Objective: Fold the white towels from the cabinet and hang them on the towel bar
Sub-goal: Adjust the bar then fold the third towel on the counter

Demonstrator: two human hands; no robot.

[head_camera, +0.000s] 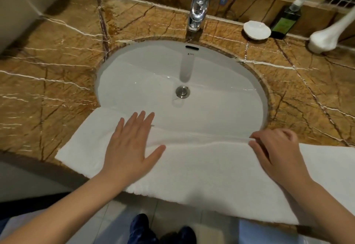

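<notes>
Brown marble bench (57, 74) w/ a white sink (146, 67) set in it, faucet (198, 7) at the back. Your towel (201, 167) lies across the bench's near edge, covering the sink's front rim, w/ its near side overhanging toward your feet. Its long axis runs L-R in front of you, left end a bit farther off than the right. The next fold turns on this: the top layer's edge runs along the far side, from by your left fingertips to your right hand.

Left hand (130, 147) lies flat on the towel left of centre, fingers straight & spread, pressing, gripping nothing. Right hand (276, 153) is curled, thumb & fingers pinching that far edge right of centre. So right has the cloth, left is the anchor.

My guess: you're mid lengthwise fold, early in the job. No towel bar in view. Next prob. a crosswise fold, one short end carried over along the long axis. Watch the overhang; it could slide off the bench.
</notes>
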